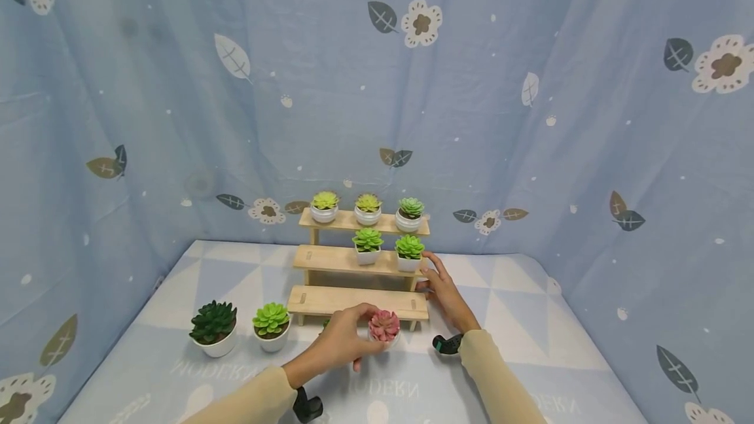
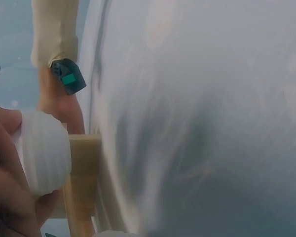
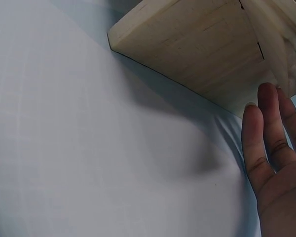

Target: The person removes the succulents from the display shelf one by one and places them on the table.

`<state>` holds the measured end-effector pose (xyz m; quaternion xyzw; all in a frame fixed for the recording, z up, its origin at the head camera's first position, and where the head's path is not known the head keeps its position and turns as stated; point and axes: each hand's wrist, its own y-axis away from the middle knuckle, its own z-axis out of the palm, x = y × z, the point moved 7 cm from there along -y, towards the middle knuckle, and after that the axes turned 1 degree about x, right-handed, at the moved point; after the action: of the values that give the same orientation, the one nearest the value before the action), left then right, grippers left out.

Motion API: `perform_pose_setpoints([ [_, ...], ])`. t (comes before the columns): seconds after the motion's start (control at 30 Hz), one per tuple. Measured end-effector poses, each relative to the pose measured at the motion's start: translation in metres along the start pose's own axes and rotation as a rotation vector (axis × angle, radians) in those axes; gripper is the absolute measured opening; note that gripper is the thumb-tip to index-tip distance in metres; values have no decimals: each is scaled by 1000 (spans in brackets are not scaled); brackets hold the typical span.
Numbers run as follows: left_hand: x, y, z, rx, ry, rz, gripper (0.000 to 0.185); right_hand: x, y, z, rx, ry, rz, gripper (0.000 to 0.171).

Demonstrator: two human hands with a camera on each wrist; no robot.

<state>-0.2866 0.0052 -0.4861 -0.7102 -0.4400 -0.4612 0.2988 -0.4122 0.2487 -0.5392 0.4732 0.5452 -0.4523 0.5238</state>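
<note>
Blue table point(image 1: 530, 319), left hand point(image 1: 341, 339) gripping white pot point(image 2: 44, 150) of pink succulent point(image 1: 384, 324)

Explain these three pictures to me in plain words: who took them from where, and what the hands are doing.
No machine here: a person wears three cameras. The wide picture comes from the head; the other two come from the wrists.

On the table stands a wooden stepped shelf bearing five potted succulents. Two more, a dark green plant and a light green plant, sit on the table.

The left hand grips a white pot with a pink succulent by the lowest step. The right hand, fingers straight, rests against the shelf's end.
</note>
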Motion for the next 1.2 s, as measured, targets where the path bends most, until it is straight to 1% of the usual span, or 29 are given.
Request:
perform_pose_setpoints([
  [0.17,-1,4,6,-26,59,-26,54,2,-1,0,9,12,10,46],
  [0.33,-3,6,12,-38,123,-26,53,3,0,1,3,-7,12,47],
  [0.43,-6,7,19,-47,108,-31,52,1,1,2,1,-5,5,48],
  [0.57,-7,9,28,-70,46,-18,52,1,3,2,8,-1,6,48],
  [0.67,-8,9,32,-75,32,-20,54,1,3,2,6,-4,8,49],
  [0.8,-12,10,34,-66,65,-45,54,1,2,3,-5,-14,9,51],
  [0.93,-13,9,35,-65,101,-46,54,0,3,3,2,-24,4,50],
  [1.1,-11,7,34,-43,97,-36,60,-1,3,3,0,-25,-6,51],
  [1.2,-9,6,34,-26,84,-16,61,-2,3,2,-2,-24,-3,51],
])
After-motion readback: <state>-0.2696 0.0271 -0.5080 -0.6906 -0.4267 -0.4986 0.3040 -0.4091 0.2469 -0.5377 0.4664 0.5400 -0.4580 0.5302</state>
